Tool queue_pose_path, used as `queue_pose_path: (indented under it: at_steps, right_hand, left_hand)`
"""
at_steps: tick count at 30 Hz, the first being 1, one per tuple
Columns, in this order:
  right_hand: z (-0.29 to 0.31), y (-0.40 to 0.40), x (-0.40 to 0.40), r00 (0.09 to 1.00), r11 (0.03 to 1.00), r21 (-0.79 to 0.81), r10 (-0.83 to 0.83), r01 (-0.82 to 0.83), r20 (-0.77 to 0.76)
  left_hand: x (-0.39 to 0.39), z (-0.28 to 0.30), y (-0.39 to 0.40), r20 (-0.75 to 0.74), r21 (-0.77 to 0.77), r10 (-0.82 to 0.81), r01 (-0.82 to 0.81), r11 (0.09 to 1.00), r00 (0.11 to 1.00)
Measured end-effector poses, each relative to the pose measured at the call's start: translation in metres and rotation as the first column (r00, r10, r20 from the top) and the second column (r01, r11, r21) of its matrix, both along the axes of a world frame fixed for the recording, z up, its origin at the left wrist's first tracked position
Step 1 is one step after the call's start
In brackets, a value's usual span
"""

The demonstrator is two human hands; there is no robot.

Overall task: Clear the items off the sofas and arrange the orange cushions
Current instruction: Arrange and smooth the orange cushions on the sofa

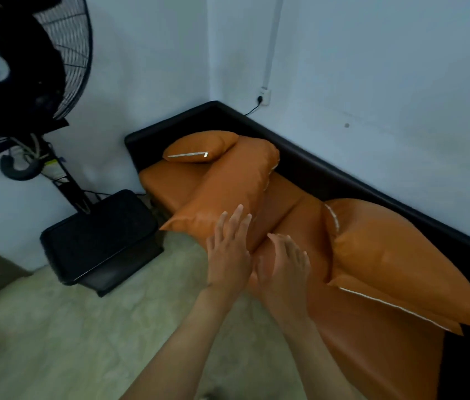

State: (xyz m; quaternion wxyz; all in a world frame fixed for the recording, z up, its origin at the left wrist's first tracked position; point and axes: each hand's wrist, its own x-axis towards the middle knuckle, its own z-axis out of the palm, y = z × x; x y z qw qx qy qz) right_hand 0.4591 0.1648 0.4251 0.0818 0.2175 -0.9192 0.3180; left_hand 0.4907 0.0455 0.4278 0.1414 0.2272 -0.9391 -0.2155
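A long orange cushion (233, 186) lies slanted across the orange sofa seat (167, 183), its near corner hanging over the front edge. My left hand (229, 249) lies flat on that cushion's near end, fingers straight. Just to its right, my right hand (282, 264) hovers at the seat's front edge with fingers loosely spread, holding nothing. A small orange cushion (199, 147) rests in the sofa's far corner. A large orange cushion (395, 255) leans against the black sofa back (329, 171) at the right.
A black standing fan (25, 67) towers at the left, with a black box (98, 238) on the floor beside the sofa's end. A wall socket (264, 96) with a cable sits above the sofa corner. Pale floor spreads in the foreground.
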Motion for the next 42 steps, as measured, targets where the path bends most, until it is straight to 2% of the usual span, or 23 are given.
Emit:
queue_pose_path:
  at_steps: [6, 13, 18, 21, 24, 27, 29, 33, 38, 40, 42]
  right_hand:
    - [-0.028, -0.081, -0.034, 0.995, 0.994, 0.073, 0.079, -0.083, 0.063]
    - [-0.081, -0.19, -0.117, 0.982, 0.984, 0.096, 0.137, -0.149, 0.127]
    - [-0.106, -0.272, -0.167, 0.96, 0.961, 0.154, 0.2, -0.231, 0.195]
    - [-0.116, -0.32, -0.188, 0.945, 0.94, 0.182, 0.249, -0.288, 0.211]
    - [-0.136, -0.367, -0.198, 0.928, 0.931, 0.18, 0.266, -0.317, 0.259]
    - [-0.174, -0.418, -0.202, 0.901, 0.934, 0.071, 0.316, -0.351, 0.296]
    - [-0.207, -0.456, -0.204, 0.892, 0.952, -0.013, 0.293, -0.307, 0.344]
    - [-0.271, -0.528, -0.196, 0.912, 0.989, -0.036, 0.146, -0.143, 0.384]
    - [-0.375, -0.608, -0.201, 0.873, 0.998, 0.052, 0.01, -0.04, 0.488]
    - [-0.415, -0.631, -0.199, 0.846, 0.997, 0.069, -0.054, 0.02, 0.531]
    - [-0.453, -0.652, -0.202, 0.849, 0.986, 0.128, -0.158, 0.107, 0.505]
  left_hand:
    - [-0.024, -0.03, -0.073, 0.082, -0.001, 0.065, -0.065, 0.998, 0.994]
    - [-0.079, -0.067, -0.177, 0.155, 0.018, 0.117, -0.121, 0.992, 0.981]
    - [-0.116, -0.103, -0.258, 0.297, 0.054, 0.188, -0.213, 0.975, 0.936]
    - [-0.129, -0.121, -0.305, 0.341, 0.001, 0.225, -0.24, 0.971, 0.913]
    - [-0.137, -0.144, -0.351, 0.389, -0.049, 0.24, -0.24, 0.969, 0.889]
    - [-0.154, -0.18, -0.404, 0.441, -0.076, 0.204, -0.19, 0.979, 0.874]
    - [-0.17, -0.209, -0.445, 0.471, -0.064, 0.167, -0.156, 0.986, 0.866]
    - [-0.191, -0.282, -0.521, 0.545, -0.047, 0.092, -0.08, 0.996, 0.833]
    - [-0.203, -0.385, -0.596, 0.631, 0.032, 0.01, -0.04, 0.999, 0.776]
    - [-0.202, -0.426, -0.616, 0.618, -0.005, -0.003, 0.008, 1.0, 0.786]
    - [-0.208, -0.467, -0.638, 0.61, -0.05, -0.043, 0.092, 0.994, 0.792]
